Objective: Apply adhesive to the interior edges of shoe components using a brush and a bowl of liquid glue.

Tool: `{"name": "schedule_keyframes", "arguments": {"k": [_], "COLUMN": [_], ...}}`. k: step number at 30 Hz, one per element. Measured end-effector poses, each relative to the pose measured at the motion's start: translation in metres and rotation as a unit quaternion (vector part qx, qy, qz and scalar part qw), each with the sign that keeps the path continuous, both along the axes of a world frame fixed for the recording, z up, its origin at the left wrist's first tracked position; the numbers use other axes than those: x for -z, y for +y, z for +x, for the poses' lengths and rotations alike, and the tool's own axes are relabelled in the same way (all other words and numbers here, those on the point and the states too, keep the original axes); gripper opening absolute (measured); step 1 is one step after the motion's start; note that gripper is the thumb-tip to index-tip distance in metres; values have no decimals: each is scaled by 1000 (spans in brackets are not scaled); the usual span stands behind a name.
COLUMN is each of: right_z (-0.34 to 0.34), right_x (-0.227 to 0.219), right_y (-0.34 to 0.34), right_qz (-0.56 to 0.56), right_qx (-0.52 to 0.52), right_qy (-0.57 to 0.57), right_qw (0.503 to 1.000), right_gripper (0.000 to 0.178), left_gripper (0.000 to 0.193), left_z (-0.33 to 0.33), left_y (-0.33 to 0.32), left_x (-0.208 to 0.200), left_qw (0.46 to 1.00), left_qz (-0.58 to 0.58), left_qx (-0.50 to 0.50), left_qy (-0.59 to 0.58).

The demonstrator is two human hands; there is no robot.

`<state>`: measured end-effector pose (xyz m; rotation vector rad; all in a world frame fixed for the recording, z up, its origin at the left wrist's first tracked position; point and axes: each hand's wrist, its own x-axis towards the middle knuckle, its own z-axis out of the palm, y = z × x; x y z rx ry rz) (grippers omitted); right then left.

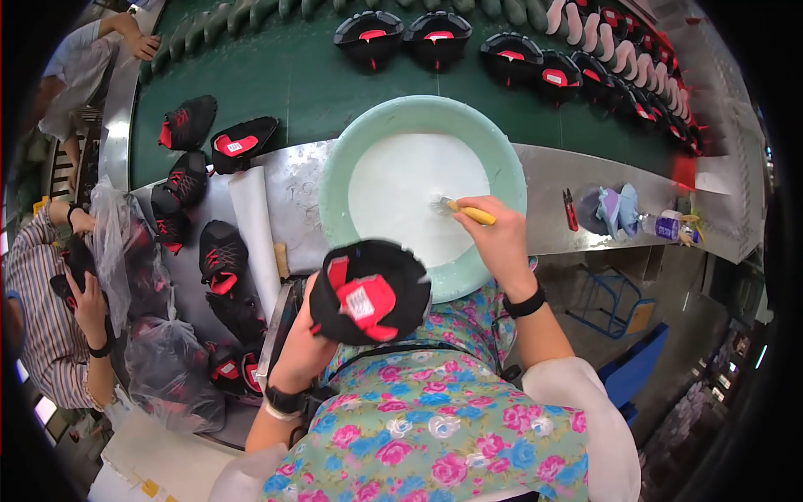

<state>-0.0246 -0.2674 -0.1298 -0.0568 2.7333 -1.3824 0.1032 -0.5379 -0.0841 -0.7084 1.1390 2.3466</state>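
Observation:
My left hand [303, 347] grips a black shoe upper [405, 289] by its left side, over the near edge of the basin. The upper's red lining and a white label face up. A brush [477, 215] with a yellow handle is pinched in my right hand [502, 244]. Its bristle end touches the white liquid [397, 197] inside a large pale green basin [335, 176]. The fingertips of my left hand are partly hidden behind the upper.
Black-and-red shoe uppers [224, 251] and plastic bags [171, 368] lie left, beside a white roll [253, 226]. Several uppers [437, 38] stand on the green surface [305, 100] beyond. Red-handled pliers [570, 209] and a bottle [661, 226] lie right. A co-worker [50, 284] handles black shoe pieces at left.

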Motion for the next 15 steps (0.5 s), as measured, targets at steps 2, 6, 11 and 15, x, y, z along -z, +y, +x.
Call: {"name": "schedule_keyframes", "arguments": {"k": [2, 6, 11, 15], "right_z": [-6, -8, -14, -6], "right_x": [-4, -57, -86, -65], "right_y": [9, 0, -6, 12], "right_qz": [21, -111, -208, -170], "right_qx": [-25, 14, -85, 10], "right_qy": [-12, -63, -41, -60], "right_qw": [999, 992, 973, 984], "right_gripper": [17, 20, 20, 14], "left_gripper": [56, 52, 49, 57], "left_z": [-18, -33, -38, -42], "left_y": [12, 22, 40, 43], "left_x": [6, 18, 19, 20], "left_qw": [996, 998, 998, 998], "left_qz": [55, 53, 54, 57], "left_qx": [-61, -28, 1, 6], "left_qy": [-18, -13, -9, 37]}}
